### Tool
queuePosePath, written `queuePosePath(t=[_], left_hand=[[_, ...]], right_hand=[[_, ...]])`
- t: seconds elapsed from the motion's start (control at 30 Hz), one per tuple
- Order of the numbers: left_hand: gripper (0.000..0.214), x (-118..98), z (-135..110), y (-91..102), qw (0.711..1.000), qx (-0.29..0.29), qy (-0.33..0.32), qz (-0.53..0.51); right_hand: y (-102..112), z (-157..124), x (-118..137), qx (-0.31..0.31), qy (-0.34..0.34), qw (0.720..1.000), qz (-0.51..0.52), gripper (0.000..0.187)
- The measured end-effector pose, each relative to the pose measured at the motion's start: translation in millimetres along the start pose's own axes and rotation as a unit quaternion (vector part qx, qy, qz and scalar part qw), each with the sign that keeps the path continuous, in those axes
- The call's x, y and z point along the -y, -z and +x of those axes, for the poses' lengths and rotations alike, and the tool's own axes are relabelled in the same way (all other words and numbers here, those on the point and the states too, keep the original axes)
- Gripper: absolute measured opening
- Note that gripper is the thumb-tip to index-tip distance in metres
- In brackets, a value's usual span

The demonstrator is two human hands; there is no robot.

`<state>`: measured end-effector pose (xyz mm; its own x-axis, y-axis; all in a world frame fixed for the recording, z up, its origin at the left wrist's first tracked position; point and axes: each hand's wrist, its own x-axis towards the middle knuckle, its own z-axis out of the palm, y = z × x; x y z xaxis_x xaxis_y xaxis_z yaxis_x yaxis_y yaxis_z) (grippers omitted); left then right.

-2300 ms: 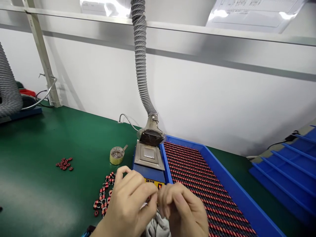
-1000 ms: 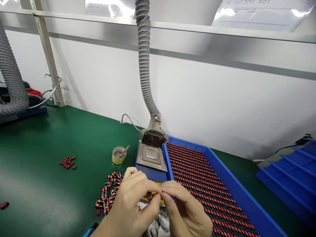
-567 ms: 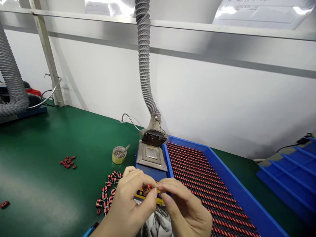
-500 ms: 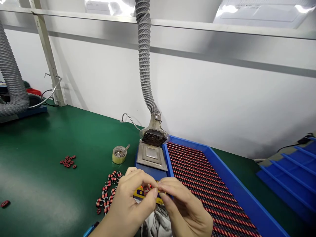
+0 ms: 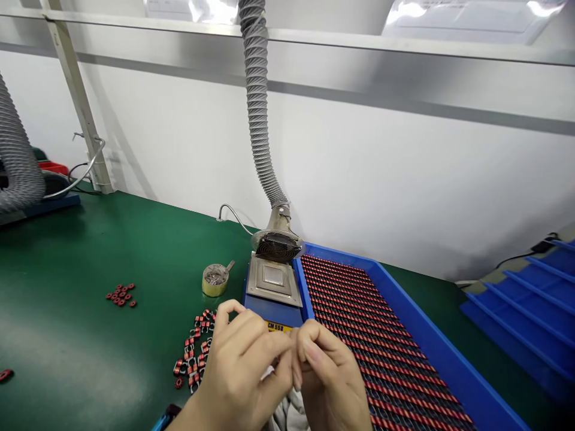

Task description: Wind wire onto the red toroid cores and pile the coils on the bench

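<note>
My left hand (image 5: 251, 365) and my right hand (image 5: 330, 374) meet fingertip to fingertip in front of the blue heated pot (image 5: 273, 274). Both are closed in a pinch; whatever lies between the fingers is hidden. Left of my left hand lies a loose pile of red wire-wound coils (image 5: 192, 359), with dark cores and pale leads. To the right of my right hand, rows of similar coils (image 5: 368, 323) fill a blue tray (image 5: 417, 311).
A small round tin (image 5: 214, 281) with grey bits and a handle stands left of the pot. Above the pot hangs a fume hose (image 5: 258, 108). Small red rings (image 5: 120, 295) lie on the green table (image 5: 67, 263). Blue stacked trays (image 5: 525, 305) stand at right.
My hands have turned and drawn closer together, the fingers curling more. My right hand has shifted slightly left. The whole view has moved a little.
</note>
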<state>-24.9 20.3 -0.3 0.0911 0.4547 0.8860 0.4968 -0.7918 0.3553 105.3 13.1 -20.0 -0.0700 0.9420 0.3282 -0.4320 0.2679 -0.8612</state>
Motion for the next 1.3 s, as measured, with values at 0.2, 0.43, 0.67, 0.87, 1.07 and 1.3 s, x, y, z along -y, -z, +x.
queuePosePath(t=[0.2, 0.43, 0.67, 0.87, 1.07, 1.3], left_hand=[[0.017, 2.6, 0.0, 8.8, 0.949, 0.1, 0.219, -0.201], [0.015, 2.9, 1.2, 7.4, 0.914, 0.126, 0.27, -0.276], [0.019, 1.1, -3.2, 2.8, 0.999, 0.046, 0.001, 0.005], [0.018, 0.8, -5.4, 3.2, 0.999, 0.014, -0.007, 0.029], [0.019, 0.2, 2.3, 9.1, 0.973, 0.087, 0.159, -0.141], [0.017, 3.5, 2.8, 9.8, 0.93, 0.133, 0.247, -0.239]], right_hand=[[0.5, 2.0, 9.9, -0.007, 0.219, 0.957, -0.192, 0.016], [8.1, 4.2, 10.3, 0.05, 0.277, 0.92, -0.273, 0.04], [-1.3, -5.2, 3.4, -0.048, 0.215, 0.926, -0.306, 0.018], [-0.1, -3.3, 6.6, -0.012, 0.028, 0.996, -0.088, 0.039], [1.2, 2.0, 10.8, -0.008, 0.227, 0.948, -0.224, 0.019], [9.4, 5.0, 7.4, 0.052, 0.264, 0.924, -0.27, 0.038]])
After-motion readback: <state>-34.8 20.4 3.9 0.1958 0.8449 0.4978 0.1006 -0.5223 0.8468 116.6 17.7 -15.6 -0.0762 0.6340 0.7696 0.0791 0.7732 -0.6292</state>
